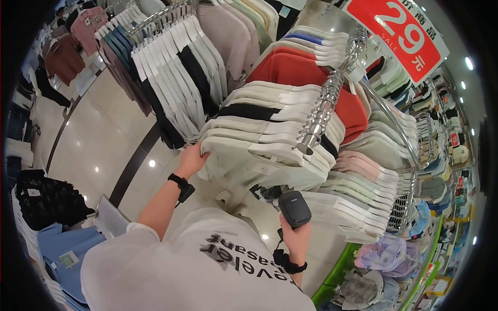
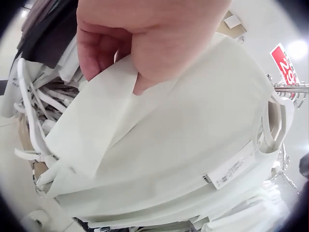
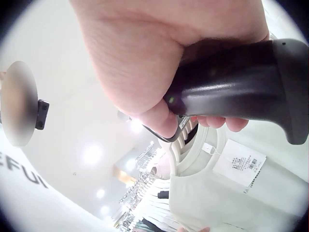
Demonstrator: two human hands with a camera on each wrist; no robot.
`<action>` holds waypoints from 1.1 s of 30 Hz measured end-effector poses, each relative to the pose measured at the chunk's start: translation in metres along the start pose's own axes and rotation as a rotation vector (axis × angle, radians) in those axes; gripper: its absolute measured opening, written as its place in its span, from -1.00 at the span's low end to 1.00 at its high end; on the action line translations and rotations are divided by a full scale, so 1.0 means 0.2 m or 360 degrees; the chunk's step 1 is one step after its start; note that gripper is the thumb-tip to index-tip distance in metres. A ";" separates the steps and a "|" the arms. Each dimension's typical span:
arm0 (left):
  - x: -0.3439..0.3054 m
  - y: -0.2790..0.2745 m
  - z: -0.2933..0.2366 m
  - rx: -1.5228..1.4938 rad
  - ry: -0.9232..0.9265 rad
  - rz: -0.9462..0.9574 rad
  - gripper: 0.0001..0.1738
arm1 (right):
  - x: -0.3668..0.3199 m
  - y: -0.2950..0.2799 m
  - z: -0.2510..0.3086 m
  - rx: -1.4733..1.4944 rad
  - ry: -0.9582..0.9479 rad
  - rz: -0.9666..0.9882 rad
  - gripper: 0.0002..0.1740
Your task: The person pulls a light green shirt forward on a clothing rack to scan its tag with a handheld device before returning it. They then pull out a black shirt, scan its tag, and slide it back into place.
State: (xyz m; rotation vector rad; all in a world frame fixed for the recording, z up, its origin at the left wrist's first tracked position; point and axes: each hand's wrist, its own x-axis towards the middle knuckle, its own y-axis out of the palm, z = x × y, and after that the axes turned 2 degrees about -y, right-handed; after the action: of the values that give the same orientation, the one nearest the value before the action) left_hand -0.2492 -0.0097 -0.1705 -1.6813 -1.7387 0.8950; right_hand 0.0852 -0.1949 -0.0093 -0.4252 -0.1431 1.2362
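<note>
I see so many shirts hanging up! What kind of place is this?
Probably a clothes shop: hanging shirts fill the racks, a red sale sign shows 29, the right hand grips a barcode scanner, the left hand a white shirt.

A chrome rack arm (image 1: 326,106) slopes downward, carrying a packed row of hangers with pale shirts (image 1: 259,147), a black shirt (image 1: 249,111) and a red shirt (image 1: 298,70), above the glossy floor (image 1: 98,145).

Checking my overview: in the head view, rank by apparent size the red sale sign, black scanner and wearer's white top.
1. white top, nearest the camera, so inflated
2. red sale sign
3. black scanner
</note>
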 end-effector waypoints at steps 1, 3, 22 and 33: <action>-0.03 0.02 0.03 0.0093 -0.0074 0.0026 -0.63 | 0.00 0.01 -0.03 0.0052 -0.0065 0.0013 -0.84; -0.08 0.03 0.08 0.0139 -0.0170 0.0042 -0.64 | -0.02 0.02 -0.04 0.0115 -0.0143 0.0036 -0.84; -0.77 0.20 0.69 -0.0424 -0.0809 0.0088 -0.79 | -0.20 -0.12 -0.26 0.0151 -0.0107 0.0220 -0.79; -0.92 -0.19 0.74 -0.0213 -0.0579 -0.0254 -0.85 | -0.21 0.14 -0.10 0.0271 -0.0418 0.0369 -0.77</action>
State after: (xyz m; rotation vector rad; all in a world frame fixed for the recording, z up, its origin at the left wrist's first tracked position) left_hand -0.3755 -0.2045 -0.2225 -1.5013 -2.1834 1.0817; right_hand 0.0533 -0.2306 -0.0329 -0.1314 -0.2149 1.5177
